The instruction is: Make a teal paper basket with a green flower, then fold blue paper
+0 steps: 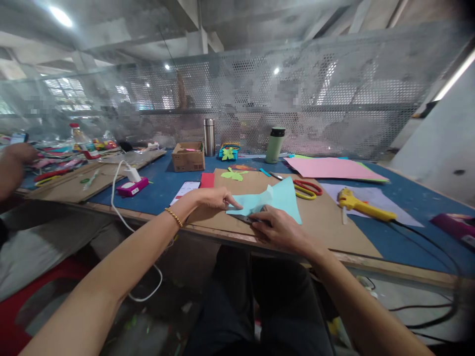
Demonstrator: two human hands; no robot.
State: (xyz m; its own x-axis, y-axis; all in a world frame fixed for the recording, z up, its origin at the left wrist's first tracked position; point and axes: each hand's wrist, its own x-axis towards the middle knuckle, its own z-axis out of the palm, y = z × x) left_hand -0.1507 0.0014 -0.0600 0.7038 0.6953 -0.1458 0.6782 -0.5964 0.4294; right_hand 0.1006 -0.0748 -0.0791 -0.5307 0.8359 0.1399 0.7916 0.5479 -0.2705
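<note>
Dark-trousered legs (pixel 267 301), below the near edge of the blue tabletop (pixel 154 170).
Brown cardboard sheet (pixel 326 227), flat along that edge.
Left hand (pixel 219 199), beaded bracelet at the wrist: index finger extended onto the turquoise paper (pixel 287 195), other fingers curled; whether they hold anything, cannot tell.
Right hand (pixel 272 225): fingers bent round a dark flat piece (pixel 240 216), at the paper's near edge; the piece is partly hidden.
Turquoise paper, on the cardboard between and beyond the hands, one part folded up.
Phone (pixel 185 192), screen lit, beside red paper (pixel 207 180), left of the cardboard.
Yellow glue gun (pixel 365 206), black cord, on pale lilac paper (pixel 403 210), right.
Scissors (pixel 306 190), one red and one yellow handle, just beyond the turquoise paper.
Purple box (pixel 132 187), white charger (pixel 132 173) on top.
Green paper cutout (pixel 233 174), on the cardboard's far part.
Pink sheets (pixel 336 168), stacked, far right.
Carton (pixel 188 157), open; steel flask (pixel 209 138) and green bottle (pixel 275 146), both upright.
Co-worker's hand (pixel 24 152), far left, near coloured scraps.
Perforated metal screen (pixel 237 99), behind all.
</note>
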